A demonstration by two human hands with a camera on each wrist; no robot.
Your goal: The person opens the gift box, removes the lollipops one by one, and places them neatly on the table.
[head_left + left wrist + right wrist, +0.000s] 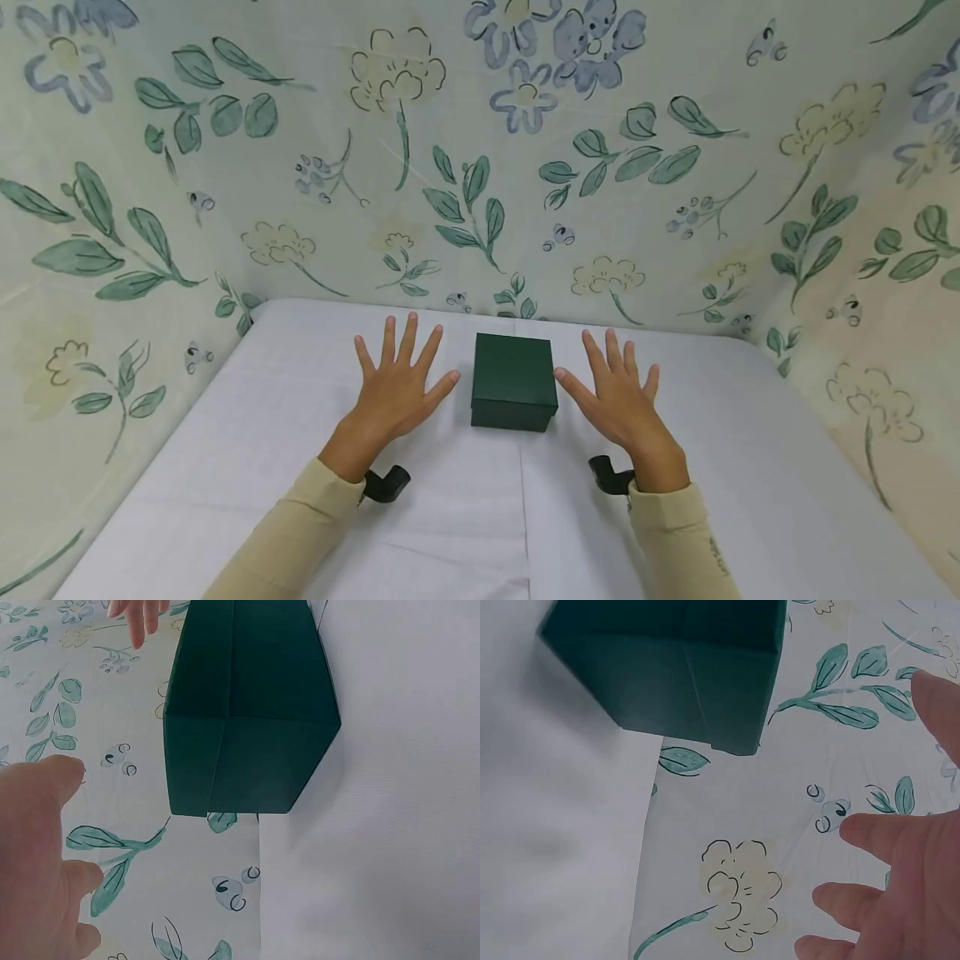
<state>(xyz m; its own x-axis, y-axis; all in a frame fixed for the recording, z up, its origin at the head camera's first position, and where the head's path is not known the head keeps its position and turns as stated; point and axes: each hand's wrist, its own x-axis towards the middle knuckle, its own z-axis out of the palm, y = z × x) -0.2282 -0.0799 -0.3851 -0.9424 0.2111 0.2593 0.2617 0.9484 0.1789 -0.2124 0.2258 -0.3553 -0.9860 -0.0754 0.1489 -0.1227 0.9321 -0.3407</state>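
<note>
A dark green lidded box (514, 371) sits on the white-covered table between both hands. My left hand (393, 392) is to its left with the fingers spread, holding nothing and apart from the box. On the other side my right hand (621, 396) has its fingers spread too, its thumb tip close to the box's right edge; whether it touches cannot be told. In the left wrist view the box (247, 712) stands beyond the left hand (34, 855). The right wrist view has the box (667, 675) at upper left and the right hand (907, 877) at lower right.
The table (465, 517) wears a white cloth with a crease down its middle. Behind and beside it hangs a floral fabric backdrop (465, 108). A black wrist-worn device (388, 483) shows at the left cuff, another black device (609, 477) at the right.
</note>
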